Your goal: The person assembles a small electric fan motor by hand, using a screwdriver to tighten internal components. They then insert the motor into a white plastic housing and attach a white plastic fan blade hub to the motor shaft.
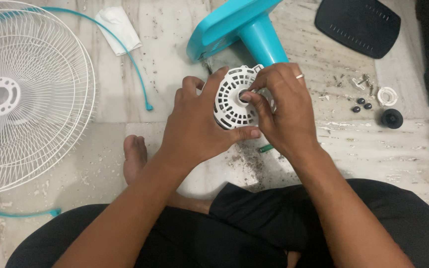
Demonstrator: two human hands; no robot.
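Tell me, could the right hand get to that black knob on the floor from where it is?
Probably yes. The black knob lies on bare floor off to the side of the right hand, nothing between them, though its fingers are on the white vented motor cover.

1 head-worn camera looks steeply down, close over lap and floor (165, 99).

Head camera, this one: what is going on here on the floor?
A person sits cross-legged on a stone floor with a dismantled fan. The left hand grips a white vented motor cover on a teal fan stand, while the right hand pinches at the cover's centre hole. White wire fan guards lie to the left; loose screws, a black knob and a black panel lie to the right.
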